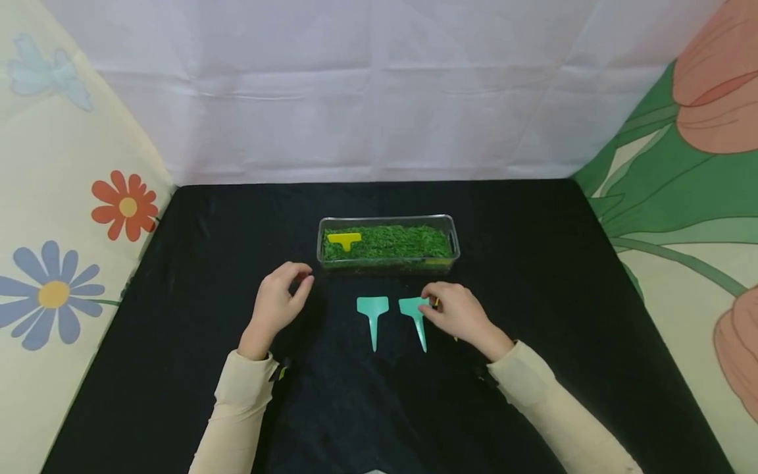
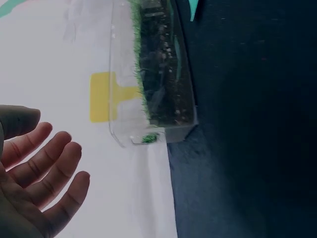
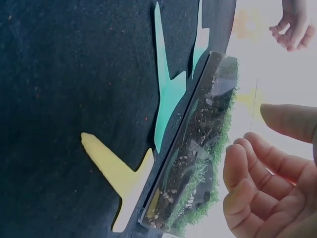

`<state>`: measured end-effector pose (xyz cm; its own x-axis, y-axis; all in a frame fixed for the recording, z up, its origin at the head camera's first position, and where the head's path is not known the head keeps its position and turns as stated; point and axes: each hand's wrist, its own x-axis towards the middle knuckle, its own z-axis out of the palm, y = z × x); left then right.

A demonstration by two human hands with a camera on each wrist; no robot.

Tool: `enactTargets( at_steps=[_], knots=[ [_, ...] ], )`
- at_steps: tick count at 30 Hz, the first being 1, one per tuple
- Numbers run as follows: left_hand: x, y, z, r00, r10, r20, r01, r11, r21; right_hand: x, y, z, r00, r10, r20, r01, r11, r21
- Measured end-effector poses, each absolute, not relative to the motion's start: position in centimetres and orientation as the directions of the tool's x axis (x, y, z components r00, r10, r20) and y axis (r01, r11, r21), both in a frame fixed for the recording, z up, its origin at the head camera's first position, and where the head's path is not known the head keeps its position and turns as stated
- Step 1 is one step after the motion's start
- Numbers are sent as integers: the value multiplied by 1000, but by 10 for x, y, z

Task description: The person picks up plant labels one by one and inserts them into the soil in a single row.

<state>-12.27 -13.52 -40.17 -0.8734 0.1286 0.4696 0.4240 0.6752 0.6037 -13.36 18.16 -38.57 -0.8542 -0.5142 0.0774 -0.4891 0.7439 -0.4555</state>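
Observation:
A yellow T-shaped plant label (image 1: 345, 241) stands upright in the green grass (image 1: 397, 242) at the left end of a clear plastic tray (image 1: 386, 264). On the black cloth before the tray lie two teal plant labels, one left (image 1: 372, 307) and one right (image 1: 411, 308). Another yellow label (image 3: 124, 179) lies beside them, mostly hidden under my right hand in the head view. That right hand (image 1: 458, 313) hovers over it, thumb and loosely bent fingers apart, nothing between them. My left hand (image 1: 279, 297) is off the tray's left end, relaxed and holding nothing.
The black-covered table (image 1: 237, 230) ends at a white cloth backdrop (image 1: 379, 118). Flower-printed cloths flank it on the left (image 1: 71, 217) and right (image 1: 705, 217). Dark soil with pale bits (image 3: 198, 129) shows through the tray's wall.

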Motion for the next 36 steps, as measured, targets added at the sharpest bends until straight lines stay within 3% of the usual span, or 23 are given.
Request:
enactTargets(
  at_steps=[21,36],
  knots=[
    [-107,-136,-422,-902,131,411,392,648,653,-135,184,-381,-869,-491,67,-462,752,-470],
    [-107,-131,-425,-905,143,401,393,644,656,-146,153,-388,-819,-567,-86,-480,761,-436]
  ],
)
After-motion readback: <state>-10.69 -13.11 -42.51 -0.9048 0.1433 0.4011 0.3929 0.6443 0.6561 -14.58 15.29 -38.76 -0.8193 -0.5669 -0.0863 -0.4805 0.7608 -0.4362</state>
